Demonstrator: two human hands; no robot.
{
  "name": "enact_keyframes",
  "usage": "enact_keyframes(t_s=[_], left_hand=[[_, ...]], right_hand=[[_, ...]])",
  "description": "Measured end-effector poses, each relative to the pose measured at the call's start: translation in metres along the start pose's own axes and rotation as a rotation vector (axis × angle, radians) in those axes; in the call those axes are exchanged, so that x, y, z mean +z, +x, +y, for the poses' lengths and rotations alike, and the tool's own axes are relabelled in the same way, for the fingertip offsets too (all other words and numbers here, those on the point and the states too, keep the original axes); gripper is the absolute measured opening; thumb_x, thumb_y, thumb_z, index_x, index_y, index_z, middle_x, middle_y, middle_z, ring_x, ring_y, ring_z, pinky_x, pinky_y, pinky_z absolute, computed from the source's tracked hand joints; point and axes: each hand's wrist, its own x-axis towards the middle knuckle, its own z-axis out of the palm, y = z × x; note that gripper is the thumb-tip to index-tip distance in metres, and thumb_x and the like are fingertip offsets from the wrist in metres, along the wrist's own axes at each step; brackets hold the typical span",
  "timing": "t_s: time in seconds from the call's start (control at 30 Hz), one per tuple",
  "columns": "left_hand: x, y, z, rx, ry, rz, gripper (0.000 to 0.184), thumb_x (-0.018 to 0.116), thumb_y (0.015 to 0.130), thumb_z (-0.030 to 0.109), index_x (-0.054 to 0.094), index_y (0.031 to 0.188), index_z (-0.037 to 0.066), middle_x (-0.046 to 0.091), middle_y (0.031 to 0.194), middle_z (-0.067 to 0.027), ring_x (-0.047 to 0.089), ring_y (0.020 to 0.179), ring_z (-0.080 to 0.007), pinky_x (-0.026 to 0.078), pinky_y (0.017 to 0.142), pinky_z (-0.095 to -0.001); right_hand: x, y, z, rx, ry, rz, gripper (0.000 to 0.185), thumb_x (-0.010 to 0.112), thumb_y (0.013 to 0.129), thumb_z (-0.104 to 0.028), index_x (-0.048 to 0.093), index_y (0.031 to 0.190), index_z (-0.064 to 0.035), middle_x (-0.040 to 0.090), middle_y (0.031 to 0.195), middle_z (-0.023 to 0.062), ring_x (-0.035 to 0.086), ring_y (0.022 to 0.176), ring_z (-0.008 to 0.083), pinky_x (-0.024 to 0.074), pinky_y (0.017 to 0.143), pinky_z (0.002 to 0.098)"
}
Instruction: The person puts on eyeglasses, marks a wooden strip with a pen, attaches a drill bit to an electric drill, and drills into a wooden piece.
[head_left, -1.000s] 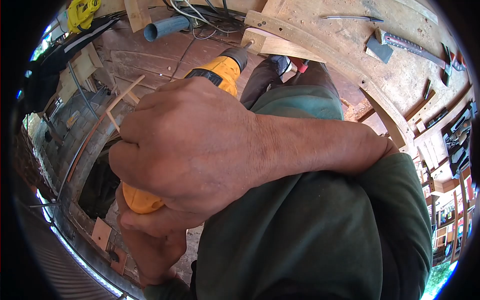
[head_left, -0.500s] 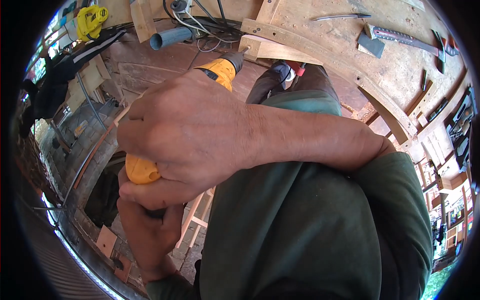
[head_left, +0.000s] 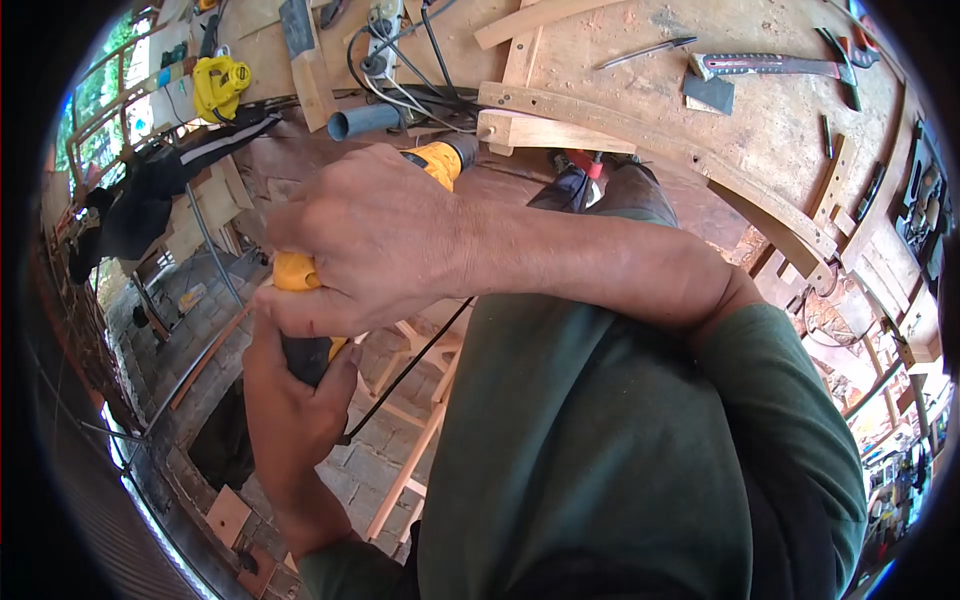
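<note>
A yellow and black power drill (head_left: 436, 163) is held in both hands. My right hand (head_left: 365, 235) reaches across from the right and wraps over the drill's rear body. Below it, my left hand (head_left: 300, 390) is closed around the dark lower handle, with a black cord hanging nearby. The drill's chuck is close to the end of a short wooden block (head_left: 555, 134). No bit can be made out clearly between them. That block lies against the underside of a curved wooden piece (head_left: 640, 130) at the bench edge.
On the bench (head_left: 620, 70) lie a hammer (head_left: 765, 66), a pen (head_left: 645, 53) and a dark flat piece (head_left: 708, 93). A blue-grey pipe (head_left: 362, 121), cables and a yellow tool (head_left: 220, 88) are at the upper left. A wooden frame (head_left: 410, 460) stands on the floor below.
The view has shifted, so the bench sits lower and further left. The drill's chuck no longer lines up with the block's end hole. More of the left hand, handle and cord shows.
</note>
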Motion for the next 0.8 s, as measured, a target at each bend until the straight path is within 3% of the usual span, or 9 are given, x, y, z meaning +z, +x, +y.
enact_keyframes(t_s=[0.27,0.33,0.43,0.53,0.6,0.67,0.7,0.77,0.8], left_hand=[[-0.018,-0.017,-0.003,0.038,-0.004,0.02,0.051,0.073,0.077,0.003,0.054,0.123,-0.007,0.065,0.105,-0.0186,0.066,0.094,-0.0277,0.049,0.088,-0.037],[-0.026,-0.033,-0.014,0.066,-0.004,0.049,0.05,0.074,0.077,0.003,0.055,0.122,-0.005,0.065,0.106,-0.0166,0.065,0.094,-0.0262,0.049,0.088,-0.0363],[-0.02,-0.063,-0.024,-0.072,-0.2,0.11,0.062,0.075,0.075,0.002,0.049,0.132,-0.006,0.065,0.111,-0.0131,0.065,0.1,-0.0198,0.053,0.089,-0.0343],[0.012,-0.078,-0.048,-0.135,-0.607,0.072,0.063,0.076,0.074,0.003,0.049,0.131,-0.007,0.067,0.105,-0.0145,0.067,0.098,-0.021,0.054,0.086,-0.0325],[0.055,-0.079,-0.102,0.084,-0.463,0.194,0.061,0.076,0.073,0.001,0.05,0.128,-0.007,0.068,0.099,-0.0162,0.069,0.093,-0.0243,0.056,0.082,-0.0325],[0.1,-0.069,-0.1,-0.056,-0.856,0.238,0.057,0.074,0.073,-0.002,0.051,0.125,-0.007,0.068,0.098,-0.0171,0.07,0.087,-0.0264,0.058,0.077,-0.0345],[0.115,-0.061,-0.101,-0.131,-1.056,0.255,0.055,0.073,0.073,-0.004,0.052,0.123,-0.008,0.068,0.097,-0.0175,0.071,0.084,-0.0274,0.059,0.074,-0.0355],[0.125,-0.051,-0.121,-0.118,-1.116,0.229,0.05,0.07,0.074,-0.007,0.052,0.12,-0.008,0.068,0.096,-0.0179,0.071,0.081,-0.0279,0.059,0.069,-0.0365],[0.13,-0.048,-0.132,-0.111,-1.149,0.22,0.048,0.068,0.074,-0.008,0.052,0.119,-0.008,0.067,0.096,-0.0181,0.071,0.079,-0.0282,0.06,0.067,-0.037]], right_hand=[[0.004,0.005,-0.025,-0.005,-0.039,0.049,0.048,0.064,0.085,-0.048,0.064,0.071,-0.0018,0.062,0.063,0.018,0.065,0.063,0.0405,0.0538,0.059,0.0482],[0.006,0.009,-0.04,-0.017,-0.04,-0.028,0.047,0.063,0.086,-0.047,0.066,0.071,-0.0024,0.063,0.064,0.0175,0.066,0.063,0.0394,0.0544,0.059,0.0476],[0.011,0.015,-0.062,-0.104,-0.063,-0.146,0.042,0.064,0.085,-0.043,0.069,0.073,-0.0033,0.065,0.065,0.0164,0.068,0.063,0.0366,0.0552,0.059,0.0466],[0.024,0.015,-0.073,-0.228,-0.143,-0.338,0.034,0.065,0.083,-0.036,0.073,0.074,-0.0047,0.067,0.066,0.0146,0.07,0.063,0.0336,0.0556,0.059,0.0453],[0.04,0.015,-0.071,-0.305,-0.22,-0.443,0.028,0.065,0.081,-0.032,0.074,0.074,-0.006,0.068,0.066,0.0129,0.071,0.064,0.0318,0.0558,0.059,0.0442],[0.067,0.009,-0.058,-0.367,-0.304,-0.51,0.023,0.066,0.079,-0.028,0.074,0.074,-0.0076,0.068,0.067,0.0108,0.071,0.066,0.0302,0.056,0.059,0.0429],[0.077,0.008,-0.052,-0.359,-0.334,-0.501,0.023,0.066,0.08,-0.028,0.074,0.073,-0.0072,0.069,0.068,0.011,0.072,0.068,0.0295,0.0562,0.06,0.0418],[0.092,0.004,-0.038,-0.35,-0.395,-0.497,0.024,0.066,0.081,-0.028,0.074,0.072,-0.0066,0.069,0.069,0.0113,0.072,0.071,0.0279,0.0565,0.062,0.0395],[0.099,-0.003,-0.031,-0.37,-0.382,-0.407,0.025,0.067,0.083,-0.026,0.071,0.076,-0.0027,0.069,0.078,0.0142,0.072,0.077,0.029,0.0567,0.064,0.0379]])
